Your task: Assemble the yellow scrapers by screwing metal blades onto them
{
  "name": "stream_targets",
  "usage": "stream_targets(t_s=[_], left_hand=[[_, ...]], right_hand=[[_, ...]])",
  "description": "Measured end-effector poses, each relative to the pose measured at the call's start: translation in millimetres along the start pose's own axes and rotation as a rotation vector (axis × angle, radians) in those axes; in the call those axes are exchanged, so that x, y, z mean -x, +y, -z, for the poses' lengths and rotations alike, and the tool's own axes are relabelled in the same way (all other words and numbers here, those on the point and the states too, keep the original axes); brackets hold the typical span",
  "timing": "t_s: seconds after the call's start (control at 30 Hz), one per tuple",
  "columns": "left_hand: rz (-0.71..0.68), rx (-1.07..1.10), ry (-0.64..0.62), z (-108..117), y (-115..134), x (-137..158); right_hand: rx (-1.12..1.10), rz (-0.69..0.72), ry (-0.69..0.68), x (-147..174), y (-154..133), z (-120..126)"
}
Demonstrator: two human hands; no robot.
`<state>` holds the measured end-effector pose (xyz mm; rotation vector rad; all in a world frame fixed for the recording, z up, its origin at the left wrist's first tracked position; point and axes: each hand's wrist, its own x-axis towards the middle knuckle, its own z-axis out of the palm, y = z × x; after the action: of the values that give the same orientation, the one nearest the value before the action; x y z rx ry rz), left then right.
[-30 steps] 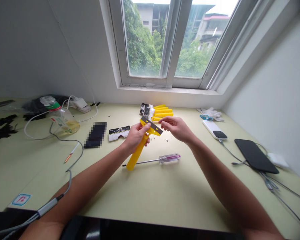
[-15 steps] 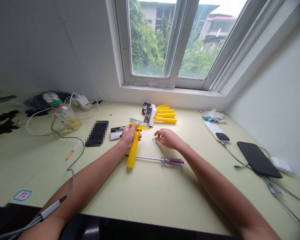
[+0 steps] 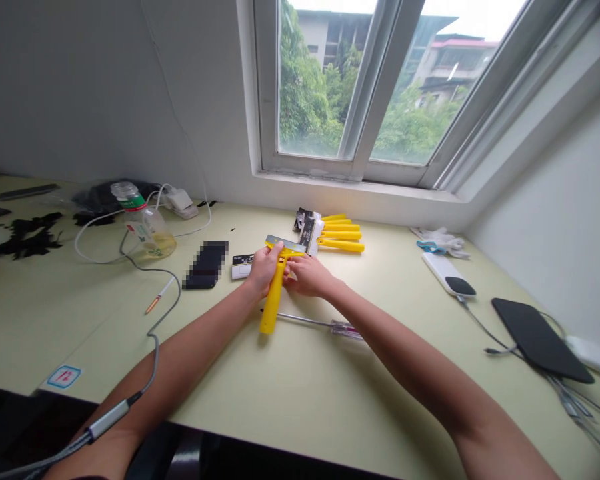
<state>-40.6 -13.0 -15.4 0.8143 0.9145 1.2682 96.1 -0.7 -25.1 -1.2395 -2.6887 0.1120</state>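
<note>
My left hand is closed around the neck of a yellow scraper, its thumb on the head near the metal blade. The handle points down toward me. My right hand is closed at the scraper's right side, its fingertips tucked under the head and partly hidden. I cannot make out what they pinch. Below the hands lies a screwdriver, its clear and purple handle partly covered by my right forearm. A black and white packet rests just left of my left hand.
Several more yellow scrapers lie behind my hands. To the left are a dark pixelated object, a cigarette, a bottle and a cable. On the right sit a white power bank, a black phone and white gloves.
My right hand has moved left from the table, where a small metal piece lay by its fingertips, to the scraper head. That piece is out of sight now. The whole view has shifted slightly.
</note>
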Motion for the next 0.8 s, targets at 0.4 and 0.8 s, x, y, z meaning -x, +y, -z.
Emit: stream_targets(t_s=[0.4,0.8], left_hand=[[-0.094,-0.065,0.012,-6,-3,5],[-0.044,-0.038,-0.035,-17,-3,20]], right_hand=[[0.096,-0.053,-0.027,0,-13,-8],[-0.170,-0.400,0.186,32,29,37]])
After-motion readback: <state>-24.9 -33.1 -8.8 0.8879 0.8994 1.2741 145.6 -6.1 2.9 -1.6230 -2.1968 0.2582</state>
